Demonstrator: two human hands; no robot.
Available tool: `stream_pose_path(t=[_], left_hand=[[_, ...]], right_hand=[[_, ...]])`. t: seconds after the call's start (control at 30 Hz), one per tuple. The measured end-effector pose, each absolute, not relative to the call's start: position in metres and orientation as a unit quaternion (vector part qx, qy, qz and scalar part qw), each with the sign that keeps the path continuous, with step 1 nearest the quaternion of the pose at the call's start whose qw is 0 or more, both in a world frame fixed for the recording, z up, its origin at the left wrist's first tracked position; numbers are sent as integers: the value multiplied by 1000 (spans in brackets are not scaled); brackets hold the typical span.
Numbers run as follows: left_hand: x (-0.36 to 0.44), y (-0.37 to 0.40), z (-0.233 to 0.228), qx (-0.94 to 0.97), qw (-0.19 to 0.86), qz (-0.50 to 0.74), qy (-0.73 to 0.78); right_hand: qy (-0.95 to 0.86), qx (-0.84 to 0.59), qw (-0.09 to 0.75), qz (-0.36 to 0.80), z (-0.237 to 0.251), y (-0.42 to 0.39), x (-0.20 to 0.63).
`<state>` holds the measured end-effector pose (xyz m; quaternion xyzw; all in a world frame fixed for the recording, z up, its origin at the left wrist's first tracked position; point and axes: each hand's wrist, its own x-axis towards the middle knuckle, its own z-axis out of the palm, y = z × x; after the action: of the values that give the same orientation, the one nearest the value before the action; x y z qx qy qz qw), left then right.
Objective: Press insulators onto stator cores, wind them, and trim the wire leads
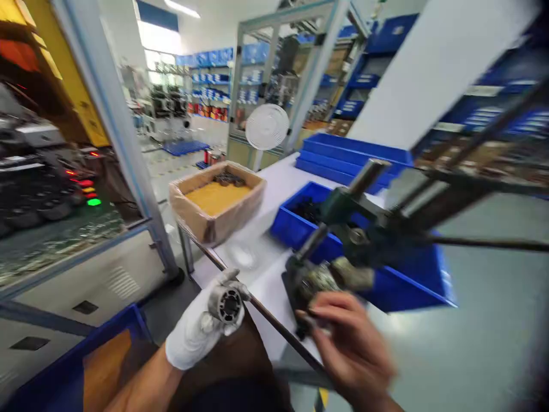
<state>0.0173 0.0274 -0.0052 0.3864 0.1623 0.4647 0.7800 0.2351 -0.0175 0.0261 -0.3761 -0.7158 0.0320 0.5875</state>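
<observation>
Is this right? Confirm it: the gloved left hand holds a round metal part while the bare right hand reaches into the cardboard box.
Not quite. In the head view the right hand is at the press fixture, not the cardboard box. The gloved left hand does hold the round metal part.

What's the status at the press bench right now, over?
Left hand, gloved, grips a round metal part off the bench edge. Right hand, bare, fingers on another part at the press base. Blue bin close behind.

White glove (193,332), grey metal part (226,304), blue bin (412,274), tan box (217,200)

Gloved left hand (201,326) around metal rotor (226,304)
</observation>
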Motion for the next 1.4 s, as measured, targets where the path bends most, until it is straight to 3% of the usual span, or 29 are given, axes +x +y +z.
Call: stream_pose_path(t=[0.23, 0.33, 0.43, 0.57, 1.13, 1.4], left_hand=[[17, -2, 2, 486, 690, 443, 304], [14, -8, 6, 491, 669, 451, 329], [12, -6, 5, 500, 671, 447, 316], [14, -1, 1, 495, 697, 431, 289], [16, 2, -3, 527, 651, 429, 338], [13, 3, 4, 601, 550, 429, 389]], right_hand=[[-736, -323, 585, 111, 27, -14, 179], [-791, -274, 524, 156, 31, -16, 187], [-838, -261, 468, 104, 28, -19, 200], [-838, -294, 460, 1, 21, -20, 206], [-801, -329, 500, -12, 13, -21, 197], [-810, -322, 488, -46, 8, -17, 192]])
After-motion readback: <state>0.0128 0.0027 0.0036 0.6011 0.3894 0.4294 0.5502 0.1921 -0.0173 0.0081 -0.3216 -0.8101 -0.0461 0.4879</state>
